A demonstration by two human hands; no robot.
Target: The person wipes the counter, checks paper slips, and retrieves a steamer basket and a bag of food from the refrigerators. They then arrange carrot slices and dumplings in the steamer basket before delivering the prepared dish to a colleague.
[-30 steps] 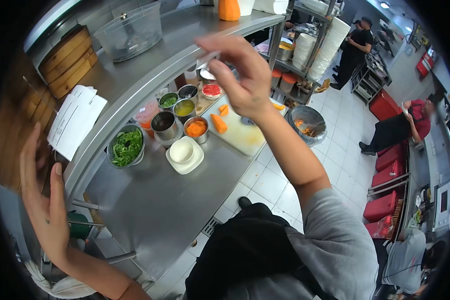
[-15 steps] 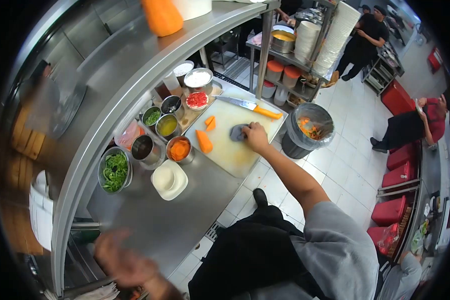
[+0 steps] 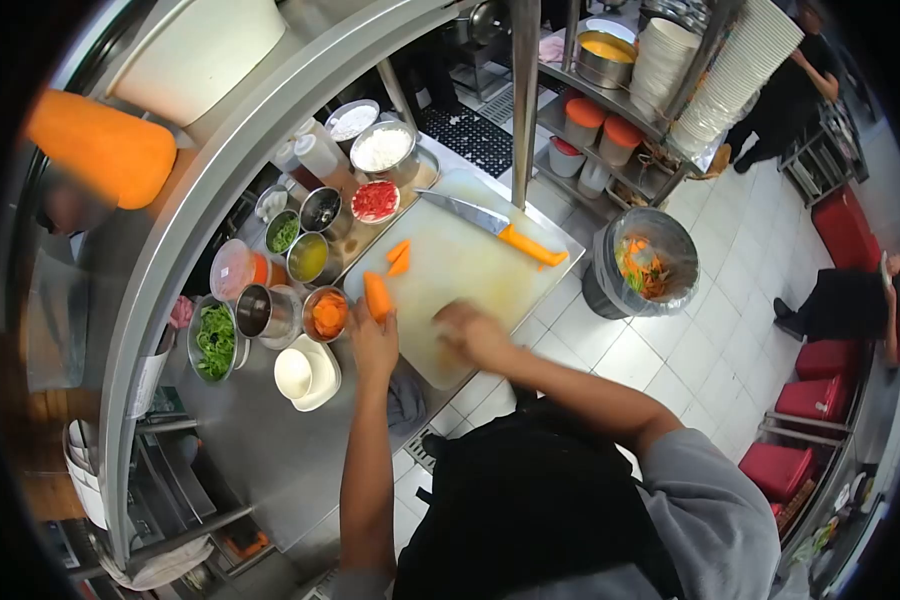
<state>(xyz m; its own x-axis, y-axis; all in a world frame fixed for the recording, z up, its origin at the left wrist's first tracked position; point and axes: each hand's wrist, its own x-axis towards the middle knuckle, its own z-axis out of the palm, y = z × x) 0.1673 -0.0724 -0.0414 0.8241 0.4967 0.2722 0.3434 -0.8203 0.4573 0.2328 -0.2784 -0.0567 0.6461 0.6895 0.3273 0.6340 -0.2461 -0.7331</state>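
My left hand (image 3: 373, 342) has its fingers closed round the near end of a peeled carrot piece (image 3: 376, 292) at the left side of the cutting board (image 3: 450, 260). Two smaller carrot pieces (image 3: 398, 257) lie just beyond it. Over the board's near part, my right hand (image 3: 473, 335) is smeared by motion, and whether it holds anything cannot be made out. A knife with an orange handle (image 3: 532, 245) rests along the far right of the board. A dark grey cloth (image 3: 405, 400) lies by the near left corner, partly behind my left forearm.
Left of the board stand a metal cup of carrot slices (image 3: 326, 314), a bowl of green leaves (image 3: 214, 340), white dishes (image 3: 305, 372) and several ingredient containers. A lined bin (image 3: 642, 262) stands right of the counter. A steel overhead shelf (image 3: 225, 135) curves across the left. People stand further right.
My right hand has left the grey cloth, which moved from the board to its near left corner. My left hand has come from the lower left onto the carrot. The view has shifted.
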